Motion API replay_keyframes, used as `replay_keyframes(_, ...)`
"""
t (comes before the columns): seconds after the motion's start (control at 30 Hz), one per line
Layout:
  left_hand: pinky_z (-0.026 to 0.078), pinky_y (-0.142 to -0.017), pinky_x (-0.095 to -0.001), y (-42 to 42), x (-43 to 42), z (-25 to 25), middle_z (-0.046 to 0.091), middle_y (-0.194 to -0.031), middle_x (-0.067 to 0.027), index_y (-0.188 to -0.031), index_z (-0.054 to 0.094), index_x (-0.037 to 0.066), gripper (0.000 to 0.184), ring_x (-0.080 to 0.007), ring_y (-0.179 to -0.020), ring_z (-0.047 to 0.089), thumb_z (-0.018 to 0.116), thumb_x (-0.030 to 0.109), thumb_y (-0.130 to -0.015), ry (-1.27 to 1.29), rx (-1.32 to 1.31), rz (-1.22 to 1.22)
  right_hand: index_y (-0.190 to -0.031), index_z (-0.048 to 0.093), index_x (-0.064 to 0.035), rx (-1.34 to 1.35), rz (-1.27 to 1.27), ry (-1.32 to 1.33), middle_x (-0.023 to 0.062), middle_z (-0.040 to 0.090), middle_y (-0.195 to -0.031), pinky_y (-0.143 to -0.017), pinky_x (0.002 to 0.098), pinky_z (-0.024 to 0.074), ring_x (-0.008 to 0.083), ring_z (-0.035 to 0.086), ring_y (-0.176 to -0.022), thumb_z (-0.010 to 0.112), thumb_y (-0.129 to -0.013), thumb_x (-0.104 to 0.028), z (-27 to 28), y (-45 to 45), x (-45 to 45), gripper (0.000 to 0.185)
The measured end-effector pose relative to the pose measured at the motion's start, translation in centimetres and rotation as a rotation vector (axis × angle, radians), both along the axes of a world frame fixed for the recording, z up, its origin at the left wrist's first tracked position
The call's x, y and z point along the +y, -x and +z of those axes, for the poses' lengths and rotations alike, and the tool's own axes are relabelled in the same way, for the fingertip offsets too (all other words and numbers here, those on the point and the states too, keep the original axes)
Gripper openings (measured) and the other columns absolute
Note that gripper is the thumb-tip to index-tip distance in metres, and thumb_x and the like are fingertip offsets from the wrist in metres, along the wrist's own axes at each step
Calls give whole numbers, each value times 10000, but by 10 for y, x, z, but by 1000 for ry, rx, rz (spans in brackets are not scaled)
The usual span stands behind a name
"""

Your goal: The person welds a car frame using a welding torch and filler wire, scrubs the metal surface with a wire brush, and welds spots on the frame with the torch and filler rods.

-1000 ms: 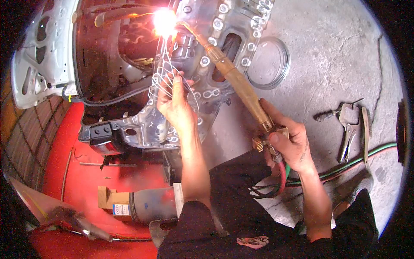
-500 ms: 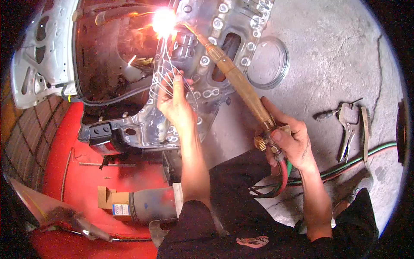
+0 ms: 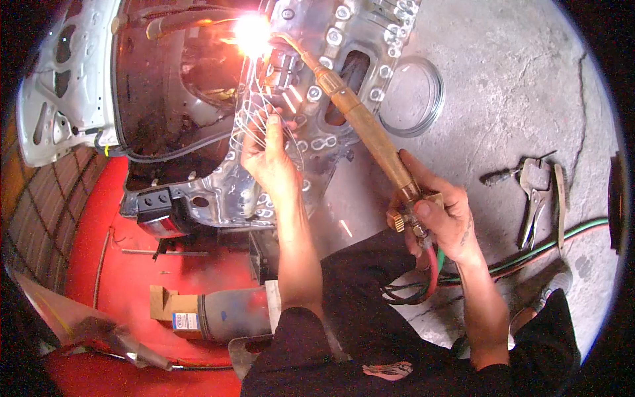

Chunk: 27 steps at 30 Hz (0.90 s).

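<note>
My left hand [image 3: 270, 155] pinches a looped bundle of thin wire [image 3: 251, 122], whose upper end runs up into a bright glow [image 3: 253, 34]. In my right hand [image 3: 440, 215] is the valve end of a brass torch [image 3: 370, 132]; its curved tip points at the same glow. The glare hides the exact spot where wire, tip and metal meet. Behind both hands lies a bare metal car body part [image 3: 314, 96] with round spot marks and slots. Red and green hoses [image 3: 431, 268] hang from the torch below my right hand.
A coil of wire [image 3: 440, 99], locking pliers [image 3: 537, 198] and a brush [image 3: 560, 205] lie on the concrete floor [image 3: 509, 79] at the right. Hoses cross the floor there. Lower left, an open cardboard box [image 3: 182, 304] and a grey cylinder [image 3: 235, 312] rest on the red surface [image 3: 132, 271].
Sparks now show beside the metal part and below it. The torch and my right hand have shifted very slightly; my left hand keeps nearly the same place.
</note>
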<state>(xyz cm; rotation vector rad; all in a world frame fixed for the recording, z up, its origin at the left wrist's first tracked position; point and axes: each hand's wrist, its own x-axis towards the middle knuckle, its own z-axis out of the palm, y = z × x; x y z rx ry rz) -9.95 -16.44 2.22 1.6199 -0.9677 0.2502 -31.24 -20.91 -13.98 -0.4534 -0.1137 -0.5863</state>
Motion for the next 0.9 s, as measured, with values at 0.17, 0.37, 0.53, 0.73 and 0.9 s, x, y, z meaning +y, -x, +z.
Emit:
replay_keyframes(0.17,538,-708,-257,-1,3,1,725,-1006,-94,-1167,692,-30,230,-123,-764,659,685,42,-950,-48,-16,40,-1544,317,45,14,-12,3,189,681,-951,-415,266,493,182,639,-541,646,-952,-324,-1,-3,3,771)
replay_keyframes(0.37,545,-747,-269,1,4,-4,726,-1028,-89,-1168,694,-31,230,-133,-831,674,680,12,-943,-81,-162,49,-1472,469,19,-10,12,-42,102,684,-920,-457,272,498,150,621,-546,596,-957,-133,1,0,1,552)
replay_keyframes(0.53,541,-748,-260,1,10,-4,722,-1023,-87,-1156,690,-34,215,-126,-823,670,678,12,-946,-61,-166,60,-1473,467,19,-24,34,-57,111,690,-940,-456,264,504,152,627,-548,599,-960,-140,-7,-3,1,554)
replay_keyframes(0.73,532,-732,-263,8,17,-8,718,-1021,-90,-1153,683,-26,206,-132,-815,663,661,32,-957,-67,-121,39,-1530,355,30,12,-29,37,154,691,-940,-442,259,483,153,617,-510,615,-971,-286,1,-2,3,693)
replay_keyframes(0.9,513,-718,-278,22,20,-14,715,-1013,-104,-1130,668,-18,182,-149,-794,649,624,77,-981,-40,-68,27,-1552,303,43,55,-49,82,185,683,-952,-437,255,481,158,613,-503,630,-967,-366,1,-1,6,784)
